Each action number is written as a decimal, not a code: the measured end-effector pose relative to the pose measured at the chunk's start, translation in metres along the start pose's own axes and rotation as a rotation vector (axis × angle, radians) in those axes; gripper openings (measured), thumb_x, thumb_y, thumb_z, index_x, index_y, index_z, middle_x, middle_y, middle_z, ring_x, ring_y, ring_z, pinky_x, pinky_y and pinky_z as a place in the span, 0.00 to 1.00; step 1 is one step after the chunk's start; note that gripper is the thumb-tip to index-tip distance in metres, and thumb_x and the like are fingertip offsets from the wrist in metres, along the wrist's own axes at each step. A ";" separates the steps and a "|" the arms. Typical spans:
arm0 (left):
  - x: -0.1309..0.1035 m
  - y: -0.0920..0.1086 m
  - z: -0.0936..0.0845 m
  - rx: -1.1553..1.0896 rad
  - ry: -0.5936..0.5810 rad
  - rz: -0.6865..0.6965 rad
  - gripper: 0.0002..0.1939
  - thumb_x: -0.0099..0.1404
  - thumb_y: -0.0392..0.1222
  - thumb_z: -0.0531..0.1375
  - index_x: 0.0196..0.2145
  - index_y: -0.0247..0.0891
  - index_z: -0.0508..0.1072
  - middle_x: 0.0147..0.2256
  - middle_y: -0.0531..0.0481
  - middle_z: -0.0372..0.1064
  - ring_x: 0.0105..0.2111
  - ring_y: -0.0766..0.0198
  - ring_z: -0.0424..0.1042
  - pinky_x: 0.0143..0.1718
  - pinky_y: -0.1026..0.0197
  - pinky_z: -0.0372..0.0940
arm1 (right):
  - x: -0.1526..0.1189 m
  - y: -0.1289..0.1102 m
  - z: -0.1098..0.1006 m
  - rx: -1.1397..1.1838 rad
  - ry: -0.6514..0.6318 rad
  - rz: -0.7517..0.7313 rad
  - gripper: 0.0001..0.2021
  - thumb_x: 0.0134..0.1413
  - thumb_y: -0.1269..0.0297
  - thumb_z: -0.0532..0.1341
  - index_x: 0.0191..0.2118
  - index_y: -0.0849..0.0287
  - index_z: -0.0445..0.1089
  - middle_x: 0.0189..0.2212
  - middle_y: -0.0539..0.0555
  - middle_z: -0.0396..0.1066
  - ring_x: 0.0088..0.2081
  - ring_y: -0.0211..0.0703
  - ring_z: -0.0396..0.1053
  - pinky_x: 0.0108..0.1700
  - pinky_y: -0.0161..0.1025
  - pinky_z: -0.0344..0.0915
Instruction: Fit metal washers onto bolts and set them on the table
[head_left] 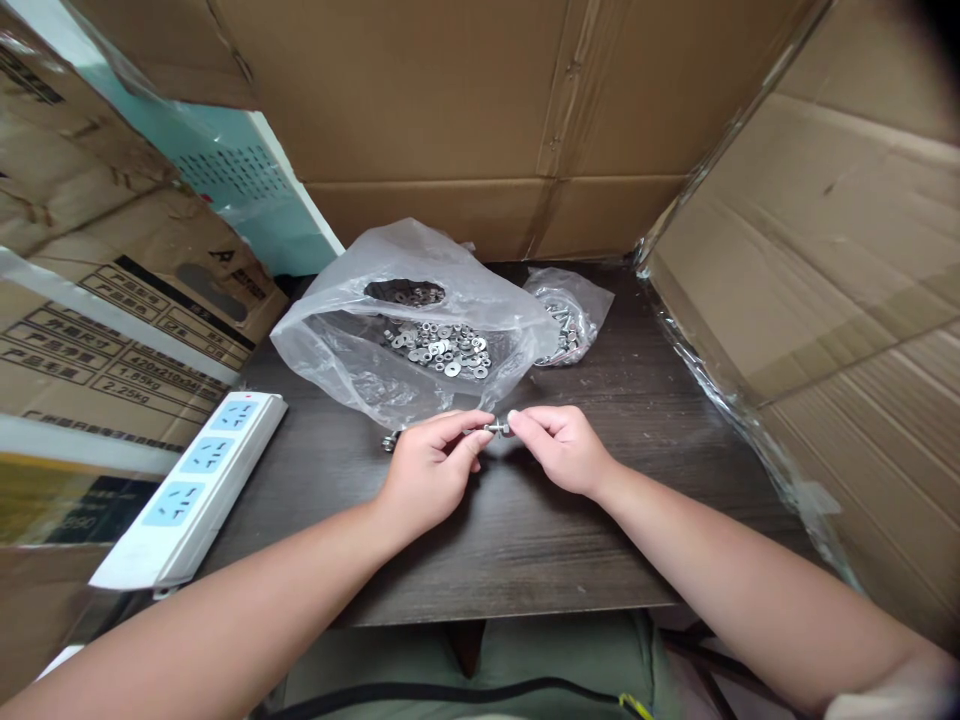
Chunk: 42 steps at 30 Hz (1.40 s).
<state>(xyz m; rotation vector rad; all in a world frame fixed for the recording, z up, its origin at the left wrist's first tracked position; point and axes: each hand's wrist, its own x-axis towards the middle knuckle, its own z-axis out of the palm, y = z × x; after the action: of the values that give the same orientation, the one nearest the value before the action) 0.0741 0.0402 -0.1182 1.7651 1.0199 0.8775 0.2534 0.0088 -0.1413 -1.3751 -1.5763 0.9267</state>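
Observation:
Over the dark table [495, 570], my left hand [431, 465] and my right hand [566, 448] meet fingertip to fingertip around a small metal bolt [497, 428]. Left thumb and index finger pinch one end, while the right fingertips close on the other end, where a nut or head shows. Just behind them lies an open clear plastic bag [337, 350] with many washers and nuts [450, 350] inside. A few metal pieces [388, 441] sit beside my left hand, partly hidden by it.
A smaller clear bag [566, 320] of screws lies at the back right. On the left is a white power strip [187, 490]. Cardboard walls [465, 100] surround the table at the back and both sides.

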 end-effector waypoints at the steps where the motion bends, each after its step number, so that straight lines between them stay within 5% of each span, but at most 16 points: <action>1: 0.000 0.000 0.000 0.002 0.007 0.002 0.11 0.59 0.39 0.60 0.37 0.32 0.77 0.24 0.51 0.71 0.19 0.80 0.65 0.23 0.79 0.62 | 0.000 0.000 0.000 0.021 0.006 0.004 0.26 0.57 0.49 0.52 0.22 0.70 0.63 0.18 0.50 0.54 0.23 0.23 0.50 0.26 0.24 0.52; 5: 0.000 -0.001 -0.002 -0.001 0.023 -0.016 0.11 0.59 0.40 0.60 0.37 0.32 0.77 0.25 0.50 0.72 0.19 0.80 0.65 0.23 0.79 0.63 | -0.002 -0.001 -0.001 0.096 0.004 0.046 0.23 0.55 0.49 0.56 0.39 0.69 0.70 0.20 0.49 0.57 0.22 0.23 0.52 0.25 0.24 0.52; 9: 0.000 0.000 -0.001 -0.010 0.025 -0.034 0.11 0.59 0.40 0.60 0.37 0.32 0.77 0.25 0.51 0.72 0.19 0.80 0.65 0.23 0.79 0.63 | -0.005 -0.001 0.000 0.122 -0.020 0.034 0.26 0.52 0.53 0.60 0.50 0.69 0.65 0.15 0.43 0.45 0.18 0.22 0.43 0.22 0.24 0.45; 23: 0.000 0.000 0.001 -0.028 0.024 -0.075 0.12 0.58 0.41 0.61 0.38 0.33 0.78 0.24 0.51 0.72 0.18 0.80 0.64 0.21 0.79 0.61 | -0.002 0.005 0.004 0.089 0.023 0.028 0.23 0.51 0.53 0.61 0.45 0.69 0.71 0.15 0.45 0.47 0.19 0.21 0.43 0.22 0.25 0.44; 34: 0.001 -0.007 0.002 -0.047 0.012 -0.090 0.12 0.59 0.41 0.60 0.38 0.34 0.78 0.30 0.50 0.74 0.18 0.83 0.64 0.22 0.81 0.61 | -0.003 -0.001 0.003 0.099 -0.016 0.111 0.24 0.51 0.49 0.59 0.42 0.70 0.71 0.25 0.55 0.65 0.22 0.24 0.54 0.25 0.26 0.53; 42: -0.001 -0.007 0.003 -0.018 -0.003 -0.059 0.12 0.59 0.41 0.59 0.38 0.34 0.78 0.28 0.51 0.73 0.19 0.81 0.66 0.23 0.79 0.62 | -0.001 -0.003 0.001 0.050 -0.056 0.031 0.21 0.55 0.52 0.55 0.34 0.70 0.71 0.27 0.54 0.67 0.27 0.25 0.59 0.30 0.24 0.58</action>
<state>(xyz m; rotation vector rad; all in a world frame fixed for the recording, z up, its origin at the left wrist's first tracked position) 0.0744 0.0401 -0.1257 1.7124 1.0543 0.8445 0.2515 0.0076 -0.1386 -1.3527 -1.5670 1.0242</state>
